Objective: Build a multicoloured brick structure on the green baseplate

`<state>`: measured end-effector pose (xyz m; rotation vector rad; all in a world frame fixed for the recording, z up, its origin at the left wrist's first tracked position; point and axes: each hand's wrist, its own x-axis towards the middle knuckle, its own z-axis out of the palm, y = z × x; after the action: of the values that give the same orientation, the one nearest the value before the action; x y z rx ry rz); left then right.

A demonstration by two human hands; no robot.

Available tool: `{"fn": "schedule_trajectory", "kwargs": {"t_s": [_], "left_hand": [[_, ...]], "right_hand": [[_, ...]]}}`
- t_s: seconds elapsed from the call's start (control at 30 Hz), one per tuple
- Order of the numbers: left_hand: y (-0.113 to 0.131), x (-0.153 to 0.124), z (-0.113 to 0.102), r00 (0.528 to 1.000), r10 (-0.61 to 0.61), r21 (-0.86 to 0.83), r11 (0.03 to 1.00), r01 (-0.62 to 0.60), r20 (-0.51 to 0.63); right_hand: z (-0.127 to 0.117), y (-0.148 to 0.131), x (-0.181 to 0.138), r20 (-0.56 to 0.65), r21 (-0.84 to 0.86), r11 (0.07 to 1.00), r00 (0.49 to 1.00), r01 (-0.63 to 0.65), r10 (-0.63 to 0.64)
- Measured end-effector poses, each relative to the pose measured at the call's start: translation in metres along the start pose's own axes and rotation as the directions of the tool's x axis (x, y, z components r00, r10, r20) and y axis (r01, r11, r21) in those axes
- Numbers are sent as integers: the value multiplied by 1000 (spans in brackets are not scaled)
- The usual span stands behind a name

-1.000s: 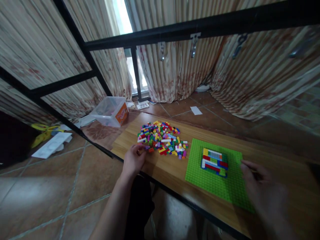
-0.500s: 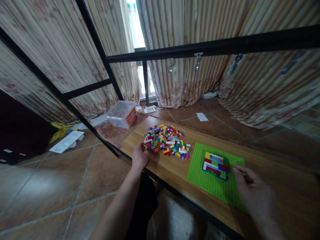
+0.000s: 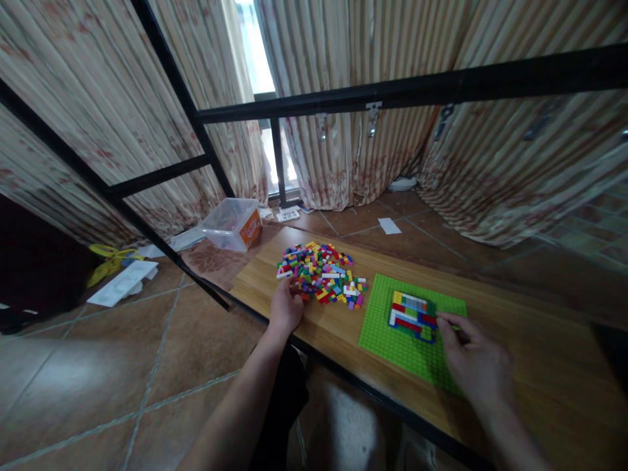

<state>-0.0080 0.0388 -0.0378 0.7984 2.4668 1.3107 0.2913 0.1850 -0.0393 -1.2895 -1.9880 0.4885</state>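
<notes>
My left hand (image 3: 287, 306) reaches into the near left edge of a heap of small plastic building bricks (image 3: 324, 271). Its thumb and fingers are apart, with the fingertips among the bricks. My right hand (image 3: 473, 353) is closed in a pinch at the right edge of a flat patch of joined bricks (image 3: 412, 314). Whatever lies between its fingertips is too small and hidden to make out. This patch has red, white, yellow and blue pieces inside a dark blue outline. It sits on a green studded baseplate (image 3: 380, 327), partly covered by my right hand.
The wooden bench top (image 3: 265, 275) carries the heap and the baseplate. Beyond its left end, a clear plastic box (image 3: 226, 229) with an orange label stands on the floor. A black metal bar (image 3: 314, 108) crosses in front of the curtains (image 3: 392, 39).
My left hand has moved from beside the heap to among its near bricks. My right hand has come closer to the joined bricks. The whole view has shifted slightly.
</notes>
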Motion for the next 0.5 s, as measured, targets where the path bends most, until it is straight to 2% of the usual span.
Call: {"fn": "schedule_trajectory", "kwargs": {"t_s": [0.13,0.2,0.27,0.37,0.5], "left_hand": [[-3,2,3,997,60,-29,998,-62,-50],[-1,-2,5,979,166,33,986,-163,-123],[4,-11,10,933,324,116,944,-308,-157],[14,-31,24,839,541,151,835,-528,-55],[29,-50,46,743,656,160,726,-669,130]], "right_hand": [[1,0,0,0,15,1000,1000,25,-25],[1,-1,0,-3,25,999,1000,30,-30],[1,-2,0,-6,28,999,999,34,-33],[0,-4,0,6,29,999,1000,29,-30],[1,-4,0,1,41,999,1000,16,-16]]}}
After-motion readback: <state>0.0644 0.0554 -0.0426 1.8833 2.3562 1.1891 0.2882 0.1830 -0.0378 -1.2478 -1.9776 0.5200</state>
